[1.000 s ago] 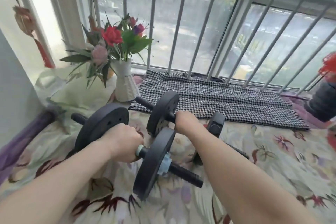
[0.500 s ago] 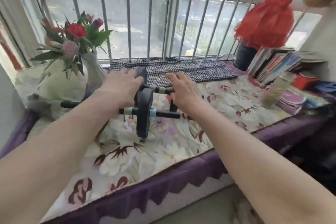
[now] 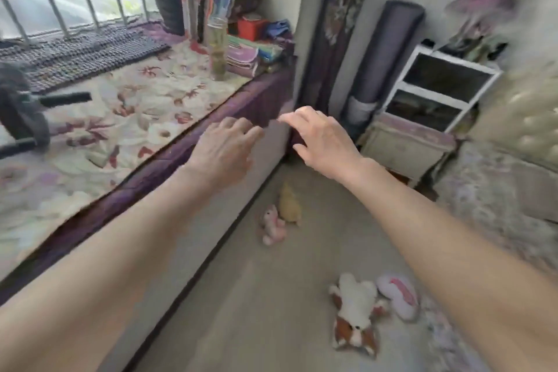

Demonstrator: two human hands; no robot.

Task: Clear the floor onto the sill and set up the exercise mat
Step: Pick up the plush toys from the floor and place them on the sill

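My left hand (image 3: 225, 149) and my right hand (image 3: 321, 137) hover empty, fingers spread, above the floor beside the sill's purple edge (image 3: 181, 151). One dumbbell (image 3: 27, 118) lies on the flowered sill cloth at the far left. On the floor lie a small pink plush (image 3: 273, 225), a yellow plush (image 3: 290, 204), a brown-and-white plush dog (image 3: 356, 314) and a pink-and-white plush (image 3: 398, 296). A rolled purple exercise mat (image 3: 383, 60) stands upright in the corner against the wall.
A glass jar (image 3: 218, 51), books (image 3: 208, 6), folded cloths and a red box crowd the sill's right end. A white shelf unit (image 3: 437, 87) sits on a pale cabinet (image 3: 404, 145) by the mat. A bed (image 3: 513, 178) borders the floor on the right.
Both hands let go of the dumbbells, which stay on the sill. My view swung right and down to the floor, and my hands moved off the sill with it.
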